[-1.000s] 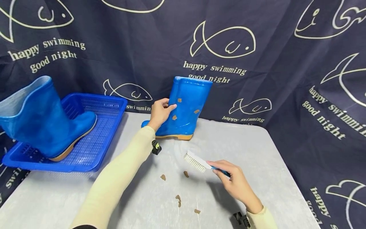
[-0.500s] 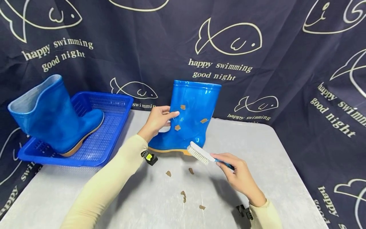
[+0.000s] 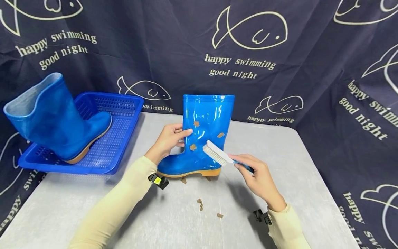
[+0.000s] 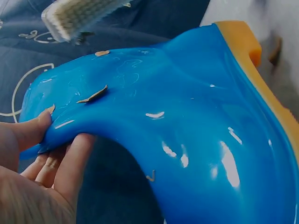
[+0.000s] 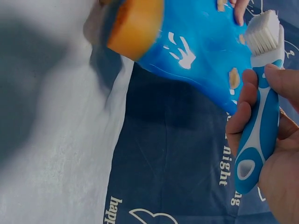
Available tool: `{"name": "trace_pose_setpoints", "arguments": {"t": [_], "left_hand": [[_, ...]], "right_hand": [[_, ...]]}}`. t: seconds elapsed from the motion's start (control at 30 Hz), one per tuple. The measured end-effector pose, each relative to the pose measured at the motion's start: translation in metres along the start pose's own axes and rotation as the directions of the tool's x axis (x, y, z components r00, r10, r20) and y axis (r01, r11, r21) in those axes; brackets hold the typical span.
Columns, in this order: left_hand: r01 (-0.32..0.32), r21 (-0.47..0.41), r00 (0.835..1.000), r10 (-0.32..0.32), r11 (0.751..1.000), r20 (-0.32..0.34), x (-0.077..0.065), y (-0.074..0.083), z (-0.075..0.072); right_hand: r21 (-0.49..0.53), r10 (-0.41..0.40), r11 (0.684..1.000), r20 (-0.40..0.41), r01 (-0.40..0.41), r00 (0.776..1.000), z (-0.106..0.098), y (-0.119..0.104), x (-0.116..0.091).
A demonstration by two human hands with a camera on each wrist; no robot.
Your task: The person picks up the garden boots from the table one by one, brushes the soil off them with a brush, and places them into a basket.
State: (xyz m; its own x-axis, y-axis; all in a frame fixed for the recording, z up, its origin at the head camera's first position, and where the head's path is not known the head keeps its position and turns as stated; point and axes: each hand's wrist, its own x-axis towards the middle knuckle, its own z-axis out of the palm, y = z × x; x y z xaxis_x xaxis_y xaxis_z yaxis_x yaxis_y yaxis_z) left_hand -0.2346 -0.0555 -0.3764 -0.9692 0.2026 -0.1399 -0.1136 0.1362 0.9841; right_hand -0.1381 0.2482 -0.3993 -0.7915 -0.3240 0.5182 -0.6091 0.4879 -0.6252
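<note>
A blue rain boot (image 3: pixel 205 114) with an orange sole is held upright over the table, toe to the left. My left hand (image 3: pixel 171 140) grips the front of its shaft, thumb on the near side and fingers behind. Three brown mud patches stick to the shaft, one of them a mud patch (image 3: pixel 193 147) low near the ankle. My right hand (image 3: pixel 256 174) holds a scrub brush (image 3: pixel 219 152) by its blue and white handle. White bristles face down and left, overlapping the lower shaft in the head view. In the left wrist view the brush head (image 4: pixel 81 16) shows beyond the shaft.
At the left a blue plastic basket (image 3: pixel 124 138) holds a second blue boot (image 3: pixel 59 121), tilted with its shaft over the rim. Several brown flakes, such as a flake (image 3: pixel 219 215), lie on the grey table (image 3: pixel 248 138). A dark fish-print curtain (image 3: pixel 180 41) hangs behind.
The boot has come nearer from the back of the table and turned more upright in my left hand. The brush has risen slightly and now overlaps the boot's shaft.
</note>
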Motion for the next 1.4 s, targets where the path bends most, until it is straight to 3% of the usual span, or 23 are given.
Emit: {"name": "trace_pose_setpoints", "arguments": {"t": [0.17, 0.4, 0.67, 1.1, 1.23, 1.4], "left_hand": [[-0.041, 0.054, 0.999, 0.040, 0.998, 0.031, -0.002, -0.008, 0.002], [-0.144, 0.116, 0.989, 0.138, 0.983, 0.056, 0.000, -0.010, 0.006], [-0.164, 0.164, 0.986, 0.159, 0.973, 0.045, -0.002, -0.014, 0.008], [-0.144, 0.189, 0.989, 0.138, 0.971, 0.043, -0.004, -0.007, 0.008], [-0.148, 0.186, 0.989, 0.142, 0.971, 0.049, -0.006, -0.003, 0.007], [-0.145, 0.170, 0.989, 0.137, 0.975, 0.060, -0.006, -0.004, 0.007]], "right_hand": [[-0.020, 0.002, 1.000, -0.023, -0.002, 1.000, 0.003, -0.001, 0.011], [-0.067, -0.022, 0.998, -0.124, 0.014, 0.992, 0.004, 0.000, 0.037], [-0.174, -0.096, 0.982, -0.130, 0.073, 0.987, 0.007, -0.003, 0.069], [-0.243, -0.095, 0.964, 0.048, 0.104, 0.994, -0.005, 0.006, 0.054], [-0.231, -0.114, 0.966, 0.010, 0.113, 0.993, -0.009, 0.004, 0.055], [-0.246, -0.141, 0.961, -0.055, 0.123, 0.988, -0.009, -0.002, 0.073]]}}
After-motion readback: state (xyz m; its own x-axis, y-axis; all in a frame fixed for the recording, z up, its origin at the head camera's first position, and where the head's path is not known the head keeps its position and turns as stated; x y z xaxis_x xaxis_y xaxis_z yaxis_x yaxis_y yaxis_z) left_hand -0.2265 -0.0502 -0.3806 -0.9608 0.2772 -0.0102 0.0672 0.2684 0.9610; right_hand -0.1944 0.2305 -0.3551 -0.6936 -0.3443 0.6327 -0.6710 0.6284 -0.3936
